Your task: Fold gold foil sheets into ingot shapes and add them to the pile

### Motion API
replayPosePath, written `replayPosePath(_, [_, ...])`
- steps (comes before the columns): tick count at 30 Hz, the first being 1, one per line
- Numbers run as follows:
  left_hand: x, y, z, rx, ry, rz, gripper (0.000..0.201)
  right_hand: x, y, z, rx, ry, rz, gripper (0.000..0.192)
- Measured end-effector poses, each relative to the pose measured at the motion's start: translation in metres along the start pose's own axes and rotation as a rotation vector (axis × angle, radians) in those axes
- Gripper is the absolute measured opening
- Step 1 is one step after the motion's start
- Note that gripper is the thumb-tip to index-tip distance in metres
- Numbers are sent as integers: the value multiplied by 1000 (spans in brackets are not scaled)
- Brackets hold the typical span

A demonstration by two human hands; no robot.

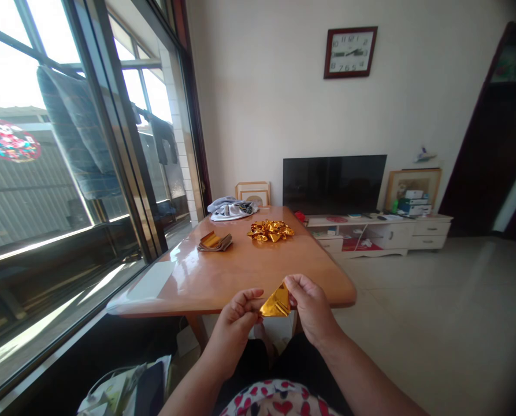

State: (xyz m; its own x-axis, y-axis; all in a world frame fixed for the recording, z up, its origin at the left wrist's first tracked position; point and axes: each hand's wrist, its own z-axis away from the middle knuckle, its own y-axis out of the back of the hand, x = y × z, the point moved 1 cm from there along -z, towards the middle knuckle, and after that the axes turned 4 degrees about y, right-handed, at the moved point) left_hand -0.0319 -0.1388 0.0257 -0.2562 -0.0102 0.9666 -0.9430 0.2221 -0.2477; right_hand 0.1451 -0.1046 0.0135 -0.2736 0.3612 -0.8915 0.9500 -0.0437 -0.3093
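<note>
A folded piece of gold foil paper [276, 303], triangular in shape, is pinched between both hands just in front of the near edge of the wooden table [240, 271]. My left hand [235, 316] grips its lower left corner. My right hand [310, 305] holds its upper right tip with thumb and fingers. Farther along the table lies a pile of folded gold paper pieces [270, 230] and a stack of flat gold sheets [215, 241].
A bundle of grey-white cloth [230, 208] lies at the table's far end. A sliding glass window runs along the left. A TV [334, 184] on a low white cabinet [383, 231] stands against the far wall. A bag [123, 390] sits on the floor at lower left.
</note>
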Motion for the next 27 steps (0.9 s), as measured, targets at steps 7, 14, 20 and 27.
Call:
replayPosePath(7, [-5, 5, -2, 76, 62, -2, 42, -2, 0, 1, 37, 21, 15, 37])
replayPosePath(14, [-9, 0, -3, 7, 76, -104, 31, 0, -2, 3, 31, 27, 1, 37])
replayPosePath(20, [-9, 4, -2, -5, 68, -93, 27, 5, 0, 3, 12, 11, -31, 36])
replayPosePath(27, [-7, 8, -4, -2, 70, -136, 26, 7, 2, 2, -11, -40, -71, 35])
